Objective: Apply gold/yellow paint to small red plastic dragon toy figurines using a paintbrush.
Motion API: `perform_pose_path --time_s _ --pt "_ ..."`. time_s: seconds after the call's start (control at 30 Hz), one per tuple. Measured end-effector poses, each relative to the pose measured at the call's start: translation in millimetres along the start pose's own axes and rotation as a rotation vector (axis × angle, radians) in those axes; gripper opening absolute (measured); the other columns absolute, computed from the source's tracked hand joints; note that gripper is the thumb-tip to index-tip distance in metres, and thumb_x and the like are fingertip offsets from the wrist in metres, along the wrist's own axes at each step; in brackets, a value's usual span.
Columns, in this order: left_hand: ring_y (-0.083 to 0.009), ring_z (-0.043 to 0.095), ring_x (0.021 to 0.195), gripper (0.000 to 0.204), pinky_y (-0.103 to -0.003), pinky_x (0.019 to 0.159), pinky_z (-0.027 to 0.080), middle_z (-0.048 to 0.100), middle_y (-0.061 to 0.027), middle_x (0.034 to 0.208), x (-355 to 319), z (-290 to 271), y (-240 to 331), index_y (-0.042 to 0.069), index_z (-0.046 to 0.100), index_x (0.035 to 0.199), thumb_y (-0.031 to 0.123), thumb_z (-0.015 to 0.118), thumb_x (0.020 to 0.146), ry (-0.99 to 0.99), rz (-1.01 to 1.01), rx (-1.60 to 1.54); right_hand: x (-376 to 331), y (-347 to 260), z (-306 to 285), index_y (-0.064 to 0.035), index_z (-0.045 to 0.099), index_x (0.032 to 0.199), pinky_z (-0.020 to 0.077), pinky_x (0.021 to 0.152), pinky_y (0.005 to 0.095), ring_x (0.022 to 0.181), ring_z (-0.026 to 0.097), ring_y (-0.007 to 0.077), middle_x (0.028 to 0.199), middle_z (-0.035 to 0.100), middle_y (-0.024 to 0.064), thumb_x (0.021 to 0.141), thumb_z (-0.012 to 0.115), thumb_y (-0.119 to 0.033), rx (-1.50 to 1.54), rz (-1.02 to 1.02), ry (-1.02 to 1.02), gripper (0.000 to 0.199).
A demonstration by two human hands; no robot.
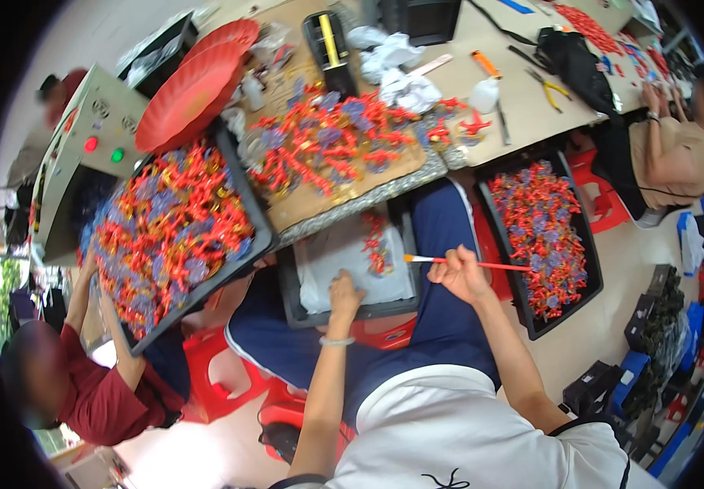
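Observation:
My right hand (459, 275) grips a thin paintbrush (499, 266) by its red handle, bristles pointing left over the edge of a black tray (291, 303). My left hand (345, 295) rests over the white sheet (317, 261) lining that tray, thumb apart from the fingers, with nothing visible in it. Farther right on the sheet lies a small row of red, purple and yellow plastic pieces (378, 248). The tray sits at my lap, partly beneath the table edge. Similar pieces are heaped (327, 138) on the brown board in front of me.
A large black tray full of pieces (181, 232) is at left, held by a person in a maroon shirt (116, 399). Another full tray (543, 236) stands at right. A grey machine (83, 134), red plates (197, 85), a white bottle (484, 95) and pliers (549, 88) are beyond.

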State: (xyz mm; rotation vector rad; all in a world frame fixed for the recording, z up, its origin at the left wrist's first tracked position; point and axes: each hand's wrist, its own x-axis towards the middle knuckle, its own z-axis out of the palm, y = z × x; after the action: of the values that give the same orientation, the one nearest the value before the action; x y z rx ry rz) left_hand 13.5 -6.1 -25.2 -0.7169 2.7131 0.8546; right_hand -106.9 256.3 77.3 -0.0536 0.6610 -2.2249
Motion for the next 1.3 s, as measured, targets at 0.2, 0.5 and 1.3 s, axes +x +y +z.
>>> perform_pose_path --time_s 0.2,0.5,1.3 --pt "-0.0219 0.064 0.081 0.046 -0.037 0.068 0.055 0.063 -0.0119 0.085 -29.2 -96.6 41.3 -0.002 0.052 0.115 0.006 0.074 0.075 0.099 -0.053 -0.533 -3.8 7.8 31.6 -0.0059 0.053 0.084 0.0463 0.084 0.0307 0.095 0.061 0.0181 0.093 0.068 0.0164 0.100 0.043 -0.026 -0.318 -0.030 0.109 0.028" --pt "-0.0194 0.059 0.103 0.029 -0.040 0.093 0.051 0.059 -0.0097 0.110 -88.1 -156.3 130.4 0.002 0.054 0.112 0.027 0.051 0.098 -0.096 -0.127 -1.870 18.5 12.9 153.5 -0.0024 0.056 0.092 0.0470 0.083 0.0282 0.096 0.061 0.0142 0.109 0.066 0.0117 0.076 0.073 0.000 -1.094 -0.331 -0.007 0.023" --pt "-0.0080 0.059 0.087 0.035 -0.023 0.076 0.052 0.058 -0.0059 0.096 -107.7 -175.1 130.6 0.000 0.050 0.120 -0.010 0.055 0.086 -0.226 0.132 -1.258 20.2 -0.6 155.9 -0.0089 0.043 0.076 0.0498 0.071 0.0230 0.078 0.059 0.0073 0.082 0.061 0.0035 0.081 0.069 0.002 -0.592 0.090 0.119 0.029"
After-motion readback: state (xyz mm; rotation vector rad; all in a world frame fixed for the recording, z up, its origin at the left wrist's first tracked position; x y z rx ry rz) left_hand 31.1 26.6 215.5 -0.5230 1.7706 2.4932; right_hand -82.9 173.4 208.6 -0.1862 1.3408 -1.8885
